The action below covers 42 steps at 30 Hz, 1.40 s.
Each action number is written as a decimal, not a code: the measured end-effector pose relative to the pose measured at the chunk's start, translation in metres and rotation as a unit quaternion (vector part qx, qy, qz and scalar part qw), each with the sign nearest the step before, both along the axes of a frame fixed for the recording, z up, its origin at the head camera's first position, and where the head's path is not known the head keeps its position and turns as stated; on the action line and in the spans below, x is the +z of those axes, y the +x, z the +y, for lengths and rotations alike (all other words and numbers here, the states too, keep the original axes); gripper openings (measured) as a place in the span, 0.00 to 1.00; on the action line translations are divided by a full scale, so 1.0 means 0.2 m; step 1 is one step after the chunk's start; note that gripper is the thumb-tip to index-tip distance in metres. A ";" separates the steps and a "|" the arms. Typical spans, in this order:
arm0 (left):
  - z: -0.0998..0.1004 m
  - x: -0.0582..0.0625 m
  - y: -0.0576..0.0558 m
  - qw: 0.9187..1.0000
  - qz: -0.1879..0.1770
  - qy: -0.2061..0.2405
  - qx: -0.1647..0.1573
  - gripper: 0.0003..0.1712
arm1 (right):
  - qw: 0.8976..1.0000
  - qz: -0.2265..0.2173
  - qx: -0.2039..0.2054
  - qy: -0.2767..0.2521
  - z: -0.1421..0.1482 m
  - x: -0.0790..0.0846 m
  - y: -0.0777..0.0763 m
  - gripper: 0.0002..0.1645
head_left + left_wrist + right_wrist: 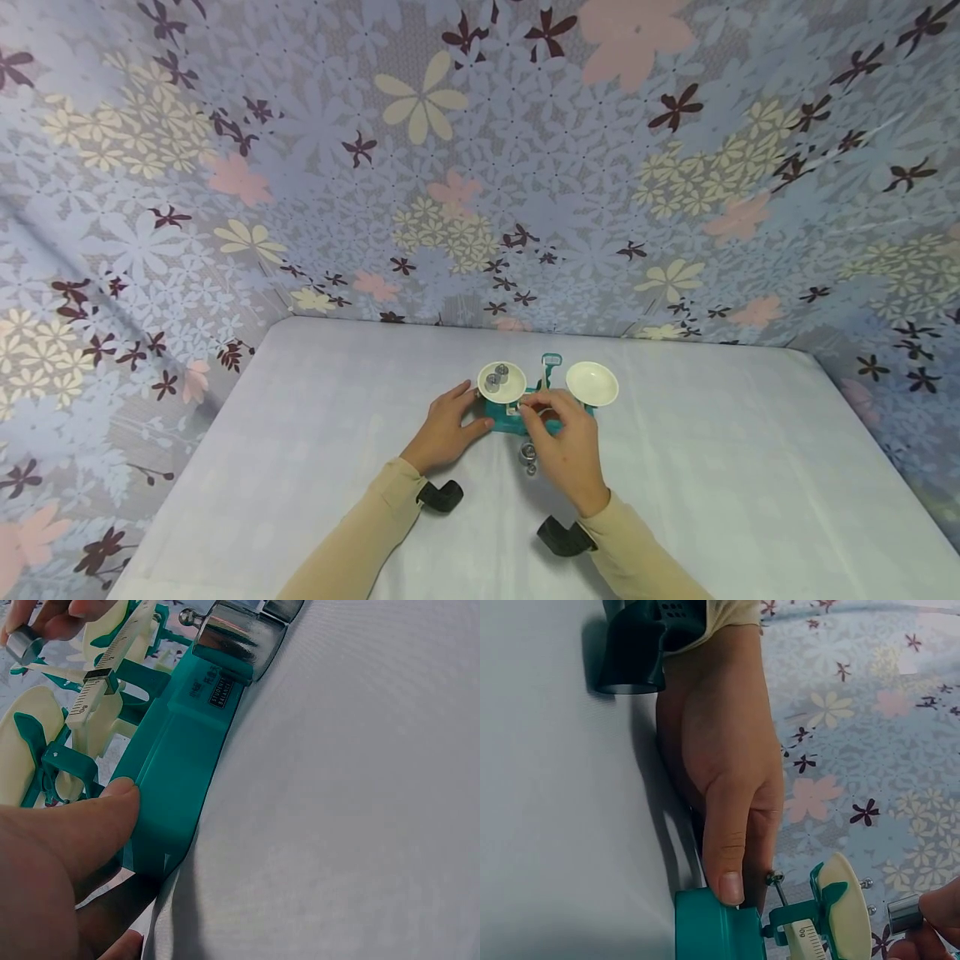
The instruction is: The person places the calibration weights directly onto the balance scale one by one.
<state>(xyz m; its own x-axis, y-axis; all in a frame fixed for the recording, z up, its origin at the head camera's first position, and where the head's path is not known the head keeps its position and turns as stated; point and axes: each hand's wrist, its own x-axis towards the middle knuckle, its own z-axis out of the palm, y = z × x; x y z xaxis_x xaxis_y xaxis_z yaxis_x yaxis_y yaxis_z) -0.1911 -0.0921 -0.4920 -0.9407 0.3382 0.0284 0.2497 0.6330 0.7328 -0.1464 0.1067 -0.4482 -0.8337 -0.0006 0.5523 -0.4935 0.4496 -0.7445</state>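
A teal balance scale [506, 421] stands on the table with two cream pans. In the left pan [489, 396] sit two metal weights [492, 382]. My left hand [444, 429] grips the left end of the scale's base [169, 795], its thumb [120, 814] on the front edge and its fingers partly hidden behind. My right hand [566, 450] is over the front of the scale, pinching a small shiny cylindrical weight [905, 913] between thumb and fingers. The graduated beam [105, 671] shows beside that weight in the left wrist view.
The right pan [592, 383] holds nothing visible. Just in front of the base stand a larger metal weight [527, 452] and a small one [531, 470]. A white cloth [735, 467] covers the table, and flower-patterned fabric [420, 208] rises behind it.
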 end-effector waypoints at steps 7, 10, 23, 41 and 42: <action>0.00 -0.01 -0.01 1.000 0.007 -0.005 -0.002 0.35 | 1.000 -0.002 0.003 -0.003 -0.02 0.01 -0.02 0.05; 0.00 -0.01 -0.01 1.000 0.008 -0.004 -0.004 0.35 | 1.000 -0.002 0.002 -0.002 -0.03 0.01 -0.02 0.05; 0.00 0.00 0.00 1.000 0.000 -0.003 -0.003 0.36 | 1.000 0.007 -0.012 0.011 -0.05 0.02 -0.06 0.05; 0.00 -0.01 -0.01 1.000 0.000 0.003 -0.009 0.36 | 0.998 0.007 -0.032 0.046 -0.08 0.03 -0.12 0.04; 0.00 -0.01 -0.01 1.000 0.000 0.004 -0.009 0.36 | 0.998 0.011 -0.033 0.051 -0.08 0.03 -0.12 0.04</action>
<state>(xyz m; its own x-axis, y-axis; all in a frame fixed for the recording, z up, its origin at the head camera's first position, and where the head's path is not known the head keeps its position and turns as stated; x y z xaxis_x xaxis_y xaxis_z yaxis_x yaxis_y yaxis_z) -0.1935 -0.0928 -0.4941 -0.9347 0.3541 0.0317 0.2610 0.6232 0.7372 -0.1701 0.0901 -0.4416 -0.8214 -0.0022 0.5703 -0.4756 0.5545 -0.6829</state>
